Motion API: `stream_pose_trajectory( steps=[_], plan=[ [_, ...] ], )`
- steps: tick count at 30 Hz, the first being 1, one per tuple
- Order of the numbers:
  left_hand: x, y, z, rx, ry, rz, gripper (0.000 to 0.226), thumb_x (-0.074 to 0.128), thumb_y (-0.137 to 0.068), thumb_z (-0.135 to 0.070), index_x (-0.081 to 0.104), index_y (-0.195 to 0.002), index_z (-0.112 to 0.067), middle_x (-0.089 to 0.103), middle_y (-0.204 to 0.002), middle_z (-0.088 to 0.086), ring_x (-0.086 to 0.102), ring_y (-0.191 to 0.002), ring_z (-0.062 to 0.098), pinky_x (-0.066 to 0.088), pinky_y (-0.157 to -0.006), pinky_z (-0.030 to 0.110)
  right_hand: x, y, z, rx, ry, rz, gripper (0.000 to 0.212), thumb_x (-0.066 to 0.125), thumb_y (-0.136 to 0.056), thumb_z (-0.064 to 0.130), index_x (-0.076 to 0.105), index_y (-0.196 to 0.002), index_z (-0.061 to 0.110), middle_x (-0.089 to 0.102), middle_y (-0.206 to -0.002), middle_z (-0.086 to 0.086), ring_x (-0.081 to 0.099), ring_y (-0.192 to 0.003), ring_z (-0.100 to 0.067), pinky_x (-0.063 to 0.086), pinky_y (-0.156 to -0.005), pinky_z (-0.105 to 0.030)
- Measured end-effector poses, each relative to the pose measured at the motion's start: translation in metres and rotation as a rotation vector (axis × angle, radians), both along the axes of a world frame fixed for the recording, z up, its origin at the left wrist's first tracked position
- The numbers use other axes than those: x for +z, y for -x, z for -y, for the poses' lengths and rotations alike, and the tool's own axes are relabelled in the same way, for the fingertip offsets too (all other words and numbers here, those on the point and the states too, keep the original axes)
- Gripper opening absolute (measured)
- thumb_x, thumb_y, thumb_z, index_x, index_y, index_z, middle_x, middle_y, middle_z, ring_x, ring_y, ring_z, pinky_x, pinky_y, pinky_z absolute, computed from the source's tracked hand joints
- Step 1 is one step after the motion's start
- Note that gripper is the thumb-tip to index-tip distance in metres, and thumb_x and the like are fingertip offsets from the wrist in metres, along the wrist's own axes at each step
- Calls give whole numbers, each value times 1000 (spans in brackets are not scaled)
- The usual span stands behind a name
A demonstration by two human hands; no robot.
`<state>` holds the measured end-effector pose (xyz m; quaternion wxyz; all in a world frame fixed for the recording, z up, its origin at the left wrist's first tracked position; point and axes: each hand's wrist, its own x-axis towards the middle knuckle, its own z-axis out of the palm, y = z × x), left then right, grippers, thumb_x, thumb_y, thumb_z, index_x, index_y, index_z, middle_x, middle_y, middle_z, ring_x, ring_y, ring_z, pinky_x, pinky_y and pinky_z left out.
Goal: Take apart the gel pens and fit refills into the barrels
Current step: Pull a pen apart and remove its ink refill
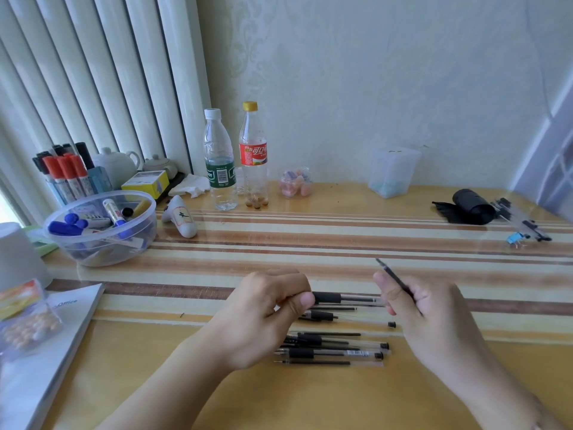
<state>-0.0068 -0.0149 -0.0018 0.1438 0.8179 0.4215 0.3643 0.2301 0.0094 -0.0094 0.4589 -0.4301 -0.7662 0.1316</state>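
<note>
Several gel pens and loose refills (331,349) lie in a row-like heap on the table, between my two hands. My left hand (263,318) pinches the end of a clear barrel with a black grip (344,297) that points right. My right hand (424,318) grips a thin black refill (393,276) whose tip slants up and to the left, a short gap from the barrel's open end.
A clear bowl of markers (102,231) and a marker stand (65,172) sit at the left, two bottles (235,162) at the back, and a small jar (296,183). A black roll (471,207) lies far right. A booklet (46,346) rests at the near left.
</note>
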Motion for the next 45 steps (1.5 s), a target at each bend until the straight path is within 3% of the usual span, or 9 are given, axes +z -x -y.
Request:
stream_pose_trajectory(
  steps=[3,5,8,11,15,29,35,39,45],
  plan=[
    [0,1,-1,-4,44,68,41,44,-97,-35,37,-63,-14,36,-60,-3,32,-56,11,27,-53,24,-1,4,-1,-40,-218,119,33,50,-88,36,75,-80,16,60,-66,26,57,-53,7,46,-53,-4],
    [-1,1,-2,6,73,104,41,45,-97,-32,34,-61,-15,33,-58,-7,29,-55,9,25,-52,23,-2,6,-2,-12,-262,127,24,51,-87,26,75,-85,20,62,-75,23,60,-65,6,47,-59,-2],
    [-5,1,-4,102,-15,84,39,48,-98,-26,35,-61,-16,32,-56,-9,30,-53,10,25,-51,22,0,9,-5,45,96,-23,47,45,-94,47,55,-50,34,47,-38,17,46,-38,-4,34,-40,-17],
    [-6,3,-6,172,-127,29,36,46,-98,-29,40,-64,-19,36,-58,-11,36,-55,11,28,-50,25,0,6,-7,67,492,-17,61,40,-87,59,47,-45,16,36,-37,6,34,-38,-8,30,-45,-16],
    [-6,1,-7,192,-121,78,40,45,-95,-33,39,-61,-14,35,-55,-7,33,-53,13,27,-49,25,4,4,-5,92,608,-103,57,41,-90,56,38,-50,16,25,-44,7,24,-43,-13,23,-48,-23],
    [-5,-3,-10,213,76,193,41,43,-93,-30,34,-61,-6,28,-53,-7,25,-51,8,21,-48,19,1,12,-2,-66,-176,91,51,38,-97,34,48,-54,8,41,-41,-2,42,-42,-19,30,-41,-23],
    [-5,-1,-9,261,-146,113,43,45,-97,-32,35,-60,-13,32,-53,-4,29,-52,13,22,-49,22,2,16,-5,123,538,-264,55,40,-94,46,26,-50,15,19,-47,2,18,-43,-16,18,-48,-27],
    [-6,-6,-10,274,-65,161,42,46,-95,-26,33,-59,-10,28,-52,-7,25,-51,10,19,-48,20,-2,14,-5,47,257,-127,55,33,-96,53,23,-50,23,20,-44,5,19,-41,-12,19,-42,-19],
    [-5,-5,-9,206,178,242,46,43,-99,-30,31,-60,-9,26,-55,-3,23,-51,10,18,-49,23,9,12,-3,68,-223,43,44,33,-100,29,22,-58,24,14,-52,21,19,-42,0,13,-44,-9]
  ],
)
